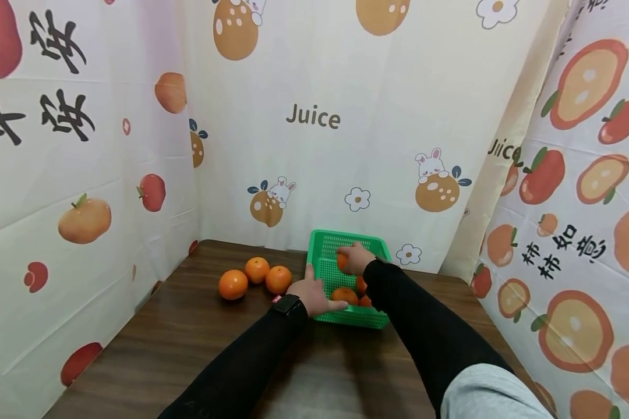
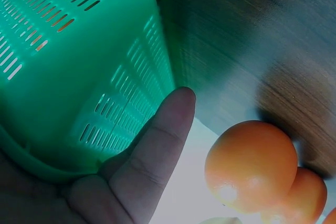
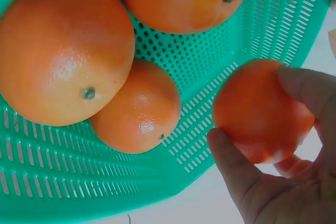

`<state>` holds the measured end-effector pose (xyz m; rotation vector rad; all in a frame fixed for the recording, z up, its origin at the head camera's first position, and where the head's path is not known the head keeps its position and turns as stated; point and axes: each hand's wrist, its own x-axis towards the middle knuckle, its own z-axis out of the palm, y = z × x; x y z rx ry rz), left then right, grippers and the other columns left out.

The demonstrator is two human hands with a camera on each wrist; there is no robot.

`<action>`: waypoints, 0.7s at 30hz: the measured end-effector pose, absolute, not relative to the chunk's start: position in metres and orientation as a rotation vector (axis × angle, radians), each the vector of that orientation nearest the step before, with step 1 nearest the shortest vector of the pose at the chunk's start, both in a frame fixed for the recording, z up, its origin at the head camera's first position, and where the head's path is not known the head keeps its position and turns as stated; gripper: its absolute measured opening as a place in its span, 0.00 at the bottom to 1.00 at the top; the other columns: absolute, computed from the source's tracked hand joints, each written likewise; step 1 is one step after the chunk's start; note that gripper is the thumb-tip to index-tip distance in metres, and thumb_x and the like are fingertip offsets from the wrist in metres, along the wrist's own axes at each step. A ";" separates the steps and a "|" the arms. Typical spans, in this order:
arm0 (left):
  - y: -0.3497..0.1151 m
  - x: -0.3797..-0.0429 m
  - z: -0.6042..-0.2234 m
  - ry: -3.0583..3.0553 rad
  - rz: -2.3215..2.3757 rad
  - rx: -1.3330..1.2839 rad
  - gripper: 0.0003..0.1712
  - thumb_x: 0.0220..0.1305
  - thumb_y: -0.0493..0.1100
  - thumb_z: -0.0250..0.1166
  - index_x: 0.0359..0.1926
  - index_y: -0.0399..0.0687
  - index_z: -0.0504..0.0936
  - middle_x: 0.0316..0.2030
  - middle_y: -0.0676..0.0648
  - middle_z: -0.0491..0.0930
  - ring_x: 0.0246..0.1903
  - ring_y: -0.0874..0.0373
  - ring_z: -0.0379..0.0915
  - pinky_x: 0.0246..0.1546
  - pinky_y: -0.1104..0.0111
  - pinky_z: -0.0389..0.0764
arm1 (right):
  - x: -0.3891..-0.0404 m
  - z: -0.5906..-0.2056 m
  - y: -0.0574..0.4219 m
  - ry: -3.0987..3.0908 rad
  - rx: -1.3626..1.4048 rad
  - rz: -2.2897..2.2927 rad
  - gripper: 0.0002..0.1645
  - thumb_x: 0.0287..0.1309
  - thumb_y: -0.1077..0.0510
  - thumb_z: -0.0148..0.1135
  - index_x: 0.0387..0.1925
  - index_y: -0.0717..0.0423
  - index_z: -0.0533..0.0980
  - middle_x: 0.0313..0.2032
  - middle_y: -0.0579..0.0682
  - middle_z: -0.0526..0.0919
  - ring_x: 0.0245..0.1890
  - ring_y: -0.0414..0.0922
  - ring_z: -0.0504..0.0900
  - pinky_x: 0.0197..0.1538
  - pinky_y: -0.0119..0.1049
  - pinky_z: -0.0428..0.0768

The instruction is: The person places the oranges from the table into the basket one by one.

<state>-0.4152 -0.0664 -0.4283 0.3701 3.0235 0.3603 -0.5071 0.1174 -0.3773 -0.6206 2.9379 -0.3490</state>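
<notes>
So the only English I could read was "Juice" [image 1: 313, 116] in brown on the back curtain [image 1: 320, 157], plus a second "Juice" half lost in the fold to your right. The right-hand curtain [image 1: 503, 326] said 柿柿如意 [image 1: 564, 251] in black brush characters, and the left one [image 1: 26, 192] had big black characters [image 1: 67, 114] too, some cut off by the frame. A tiny red tag [image 1: 276, 299] showed by your left wrist, way too small to read.

Your bench [image 1: 188, 326] was dark brown wood grain, boxed in on three sides by those pale curtains with fruit, bunny and flower prints.

As for your hands, they were apart: the left hand [image 1: 311, 295] had its thumb and index finger stretched out along the near-left corner of the green basket [image 1: 346, 234], while the right hand [image 1: 359, 259] pinched an orange [image 3: 262, 111] over it. Three more oranges [image 1: 344, 296] sat in the basket, and another three oranges [image 1: 278, 280] were grouped on the bench to its left.
</notes>
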 end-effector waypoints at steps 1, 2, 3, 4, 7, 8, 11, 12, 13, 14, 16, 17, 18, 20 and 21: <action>-0.067 -0.415 -0.428 3.023 0.370 0.367 0.61 0.59 0.89 0.53 0.73 0.47 0.78 0.85 0.32 0.47 0.24 0.53 0.78 0.29 0.62 0.81 | -0.508 -0.377 0.116 2.933 -0.629 -0.329 0.36 0.71 0.57 0.68 0.77 0.45 0.71 0.76 0.72 0.62 0.59 0.62 0.80 0.50 0.47 0.81; -0.067 -0.415 -0.427 3.022 0.379 0.362 0.61 0.59 0.89 0.54 0.73 0.47 0.77 0.85 0.32 0.47 0.25 0.52 0.79 0.29 0.61 0.82 | -0.509 -0.377 0.115 2.928 -0.636 -0.315 0.36 0.71 0.58 0.68 0.77 0.44 0.71 0.76 0.71 0.62 0.58 0.61 0.80 0.49 0.47 0.81; -0.067 -0.415 -0.427 3.020 0.378 0.358 0.61 0.59 0.89 0.54 0.74 0.47 0.77 0.85 0.32 0.46 0.26 0.52 0.79 0.30 0.60 0.82 | -0.510 -0.378 0.113 2.924 -0.637 -0.316 0.36 0.70 0.59 0.69 0.76 0.45 0.72 0.76 0.71 0.63 0.58 0.61 0.80 0.49 0.47 0.82; -0.067 -0.414 -0.427 3.021 0.378 0.356 0.61 0.59 0.89 0.54 0.74 0.47 0.77 0.85 0.32 0.46 0.26 0.52 0.79 0.31 0.60 0.83 | -0.511 -0.379 0.112 2.923 -0.638 -0.304 0.36 0.69 0.59 0.69 0.76 0.44 0.72 0.76 0.71 0.63 0.58 0.61 0.80 0.49 0.47 0.81; -0.067 -0.413 -0.426 3.021 0.364 0.353 0.61 0.60 0.88 0.54 0.75 0.47 0.76 0.85 0.32 0.47 0.25 0.51 0.80 0.32 0.59 0.84 | -0.515 -0.382 0.108 2.922 -0.639 -0.290 0.37 0.68 0.60 0.69 0.76 0.44 0.72 0.76 0.71 0.63 0.59 0.62 0.80 0.50 0.48 0.82; -0.067 -0.412 -0.425 3.019 0.366 0.351 0.60 0.60 0.88 0.55 0.75 0.47 0.76 0.85 0.32 0.46 0.25 0.51 0.80 0.32 0.59 0.84 | -0.517 -0.383 0.107 2.922 -0.636 -0.293 0.37 0.68 0.60 0.70 0.76 0.44 0.73 0.76 0.71 0.63 0.58 0.62 0.80 0.50 0.49 0.82; -0.066 -0.412 -0.424 3.021 0.342 0.354 0.60 0.61 0.88 0.53 0.76 0.48 0.75 0.85 0.32 0.46 0.25 0.51 0.81 0.33 0.59 0.84 | -0.522 -0.388 0.103 2.916 -0.647 -0.279 0.37 0.68 0.59 0.71 0.75 0.41 0.73 0.77 0.69 0.63 0.55 0.61 0.81 0.49 0.49 0.82; -0.066 -0.412 -0.424 3.021 0.337 0.353 0.60 0.61 0.89 0.52 0.76 0.49 0.75 0.85 0.33 0.46 0.26 0.51 0.81 0.33 0.59 0.85 | -0.523 -0.390 0.102 2.913 -0.651 -0.265 0.37 0.69 0.59 0.71 0.75 0.40 0.73 0.77 0.69 0.63 0.55 0.61 0.81 0.49 0.49 0.82; -0.066 -0.412 -0.424 3.024 0.332 0.353 0.61 0.61 0.89 0.52 0.76 0.49 0.75 0.85 0.33 0.46 0.26 0.51 0.82 0.34 0.59 0.85 | -0.525 -0.393 0.102 2.910 -0.660 -0.259 0.36 0.68 0.59 0.71 0.75 0.40 0.74 0.76 0.68 0.64 0.54 0.60 0.81 0.49 0.50 0.82; -0.067 -0.412 -0.424 3.027 0.319 0.355 0.61 0.61 0.89 0.51 0.76 0.49 0.74 0.85 0.32 0.46 0.27 0.51 0.82 0.35 0.59 0.85 | -0.526 -0.394 0.101 2.907 -0.666 -0.254 0.36 0.68 0.60 0.72 0.75 0.40 0.74 0.76 0.68 0.65 0.54 0.60 0.81 0.50 0.50 0.83; -0.067 -0.413 -0.424 3.033 0.319 0.359 0.61 0.61 0.89 0.52 0.76 0.49 0.74 0.85 0.32 0.47 0.28 0.51 0.83 0.35 0.59 0.85 | -0.528 -0.398 0.100 2.901 -0.673 -0.236 0.37 0.68 0.61 0.72 0.75 0.39 0.74 0.75 0.67 0.66 0.56 0.61 0.80 0.52 0.51 0.83; -0.067 -0.413 -0.425 3.034 0.321 0.362 0.61 0.60 0.89 0.52 0.76 0.48 0.75 0.85 0.32 0.47 0.27 0.51 0.82 0.34 0.59 0.85 | -0.528 -0.400 0.101 2.900 -0.677 -0.225 0.37 0.68 0.60 0.72 0.75 0.40 0.74 0.75 0.68 0.66 0.58 0.62 0.79 0.54 0.53 0.83; -0.067 -0.413 -0.425 3.035 0.326 0.368 0.61 0.61 0.89 0.52 0.76 0.48 0.75 0.84 0.32 0.47 0.27 0.51 0.82 0.34 0.59 0.85 | -0.528 -0.401 0.101 2.897 -0.674 -0.221 0.36 0.68 0.60 0.72 0.74 0.40 0.74 0.74 0.68 0.66 0.60 0.64 0.78 0.56 0.54 0.82; -0.068 -0.414 -0.427 3.034 0.337 0.380 0.61 0.60 0.89 0.52 0.75 0.47 0.75 0.84 0.32 0.47 0.26 0.52 0.81 0.32 0.60 0.84 | -0.528 -0.404 0.102 2.887 -0.660 -0.216 0.36 0.69 0.60 0.72 0.75 0.41 0.73 0.76 0.69 0.65 0.65 0.67 0.76 0.59 0.58 0.81; -0.068 -0.415 -0.429 3.033 0.344 0.385 0.62 0.60 0.89 0.52 0.75 0.47 0.75 0.84 0.32 0.47 0.25 0.53 0.80 0.31 0.60 0.83 | -0.527 -0.406 0.103 2.883 -0.654 -0.216 0.36 0.69 0.59 0.71 0.75 0.41 0.73 0.76 0.69 0.64 0.67 0.68 0.75 0.60 0.60 0.80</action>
